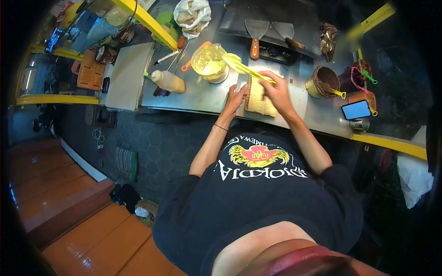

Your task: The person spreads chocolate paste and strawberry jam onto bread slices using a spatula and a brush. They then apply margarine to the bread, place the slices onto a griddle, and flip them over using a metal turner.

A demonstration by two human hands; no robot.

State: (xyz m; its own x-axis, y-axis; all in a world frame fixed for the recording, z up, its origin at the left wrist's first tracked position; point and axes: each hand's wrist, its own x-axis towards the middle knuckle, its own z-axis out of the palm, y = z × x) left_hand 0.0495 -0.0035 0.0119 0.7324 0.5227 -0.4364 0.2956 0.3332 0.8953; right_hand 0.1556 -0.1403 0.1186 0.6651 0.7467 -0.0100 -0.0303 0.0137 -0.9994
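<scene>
My right hand [277, 94] is closed round the handle of a yellow spatula [248, 70], whose wide end is coated with pale yellow spread and points toward a tub [209, 63] of the same spread. Below that hand lies a rectangular slab of bread [261, 103] with a pale yellow top and a brown side. My left hand [236, 99] rests at the bread's left side, thumb and fingers apart. Left of it, a squeeze bottle [169, 82] with pale contents lies on the metal counter [202, 99].
Two metal scrapers [256, 33] lie at the back. On the right are a brown-coated pot [323, 83], a dark red container [353, 76] and a phone [356, 110]. A white plastic bag [192, 18] sits at the back left, near yellow frame bars [149, 24].
</scene>
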